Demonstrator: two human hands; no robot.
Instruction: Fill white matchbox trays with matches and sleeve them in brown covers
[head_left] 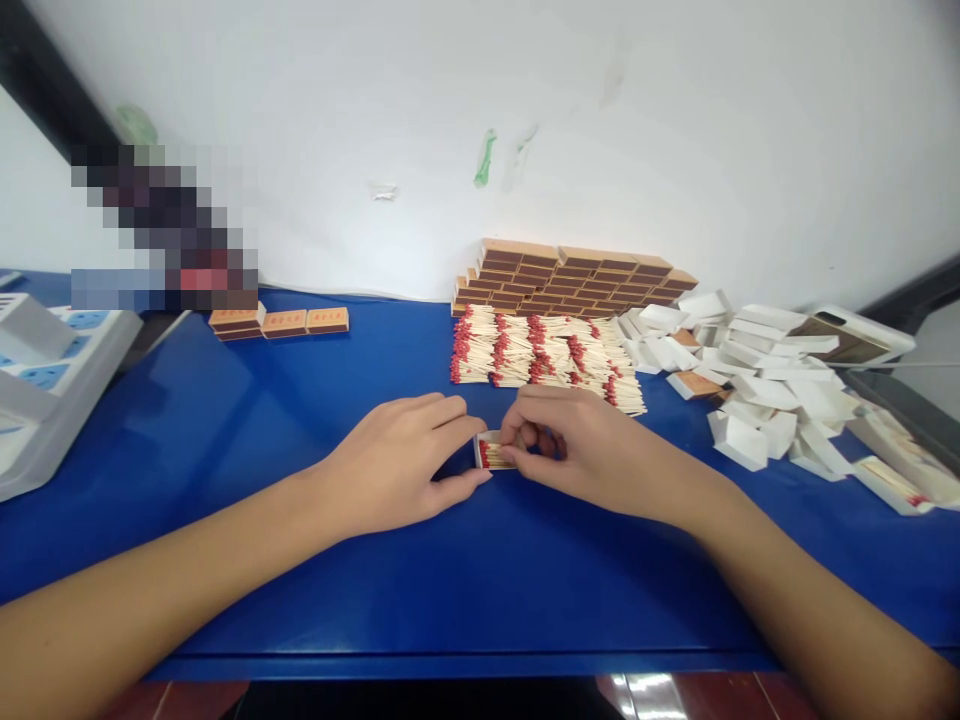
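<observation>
Your blue table point(225, 420) carries a match-filled tray point(491, 452) between your left hand point(397, 470) and right hand point(592, 450), loose matches point(540, 360) just beyond the right hand, white trays point(750, 400) to its right, and stacked matchboxes point(570, 275) behind.

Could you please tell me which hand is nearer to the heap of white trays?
Right. The right hand lies just left of the heap of white trays; the left hand is farther left, beyond the filled tray between them.

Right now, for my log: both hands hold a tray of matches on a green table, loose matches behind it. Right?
No: the head view shows a blue table, not green. Left hand and right hand do hold the tray of matches, loose matches behind.
</observation>
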